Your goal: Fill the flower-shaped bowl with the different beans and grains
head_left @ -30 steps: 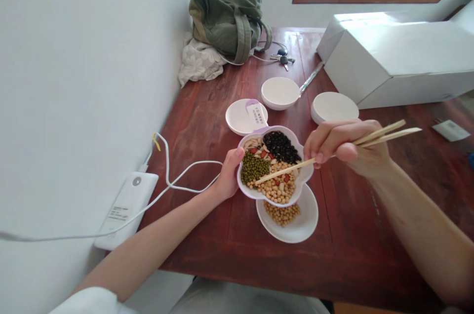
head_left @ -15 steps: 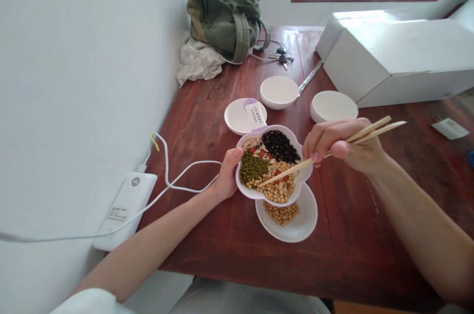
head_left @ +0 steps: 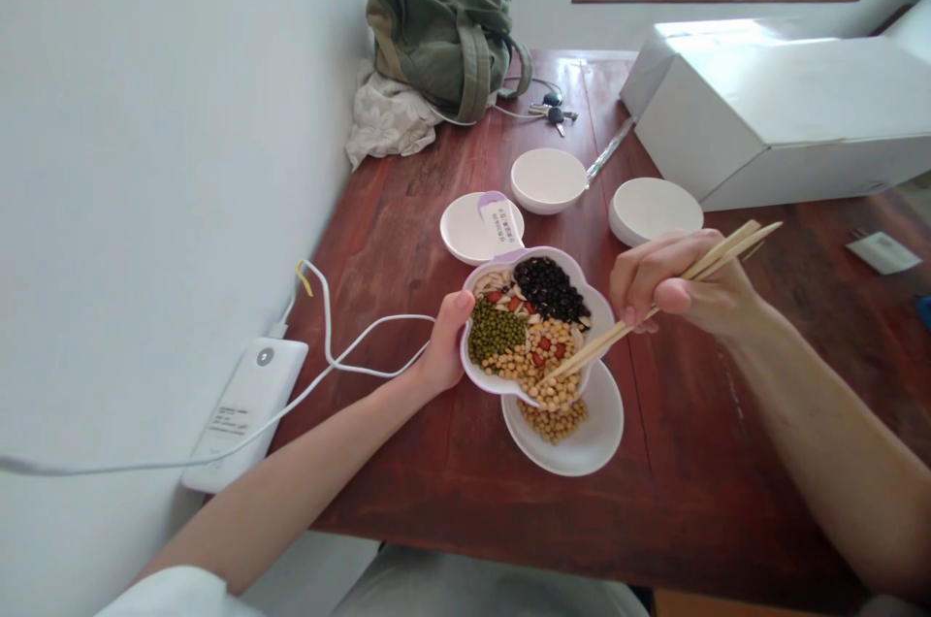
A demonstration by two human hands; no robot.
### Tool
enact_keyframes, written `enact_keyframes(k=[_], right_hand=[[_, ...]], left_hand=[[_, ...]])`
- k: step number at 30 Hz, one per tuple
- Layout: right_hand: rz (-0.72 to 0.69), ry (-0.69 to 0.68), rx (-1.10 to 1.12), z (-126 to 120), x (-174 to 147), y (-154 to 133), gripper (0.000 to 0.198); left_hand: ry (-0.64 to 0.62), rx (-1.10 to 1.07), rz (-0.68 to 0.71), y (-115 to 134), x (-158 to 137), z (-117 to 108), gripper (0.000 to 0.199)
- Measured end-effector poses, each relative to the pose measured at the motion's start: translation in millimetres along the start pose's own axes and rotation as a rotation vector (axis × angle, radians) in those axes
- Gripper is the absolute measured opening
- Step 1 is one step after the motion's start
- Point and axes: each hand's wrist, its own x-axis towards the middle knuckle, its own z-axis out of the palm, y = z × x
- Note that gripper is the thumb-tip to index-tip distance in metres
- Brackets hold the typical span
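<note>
My left hand [head_left: 449, 340] grips the left rim of a flower-shaped tray [head_left: 597, 311] with a lilac edge. Black beans [head_left: 551, 292], green mung beans [head_left: 497, 328], soybeans [head_left: 516, 363], pale seeds and a few red peanuts lie in it. Between the fingers of my right hand [head_left: 676, 279] is a pair of wooden chopsticks [head_left: 626, 328]. Their tips touch the soybeans near the tray's front rim. Partly under the tray, a white bowl [head_left: 602, 428] on the table has more soybeans in it. Some soybeans lie right at the tray's lower edge.
Behind the tray stand a white dish [head_left: 465, 227] with a printed label and two white bowls [head_left: 547, 178]. A large white box [head_left: 786, 113] is at the back right. A green bag [head_left: 436, 30], keys [head_left: 555, 115] and a power bank [head_left: 251, 404] with its cable are further out.
The chopstick tips have moved toward the tray's front edge, and soybeans have shifted to that rim. My right hand has drawn slightly right. The left hand keeps its grip on the tray.
</note>
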Motion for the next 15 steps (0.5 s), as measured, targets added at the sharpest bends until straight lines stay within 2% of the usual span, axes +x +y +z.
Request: enact_keyframes(k=[5, 11, 15], right_hand=[[-0.013, 0.081, 0.018, 0.6, 1.5, -0.9, 0.038], [-0.018, 0.034, 0.022, 2.8, 1.7, 0.0, 0.037], [-0.054, 0.098, 0.043, 0.8, 0.6, 0.3, 0.039]], left_hand=[[-0.014, 0.007, 0.001, -0.3, 0.6, -0.8, 0.069], [0.011, 0.003, 0.012, -1.7, 1.5, -1.7, 0.070], [-0.005, 0.006, 0.011, -1.5, 1.5, -1.1, 0.071]])
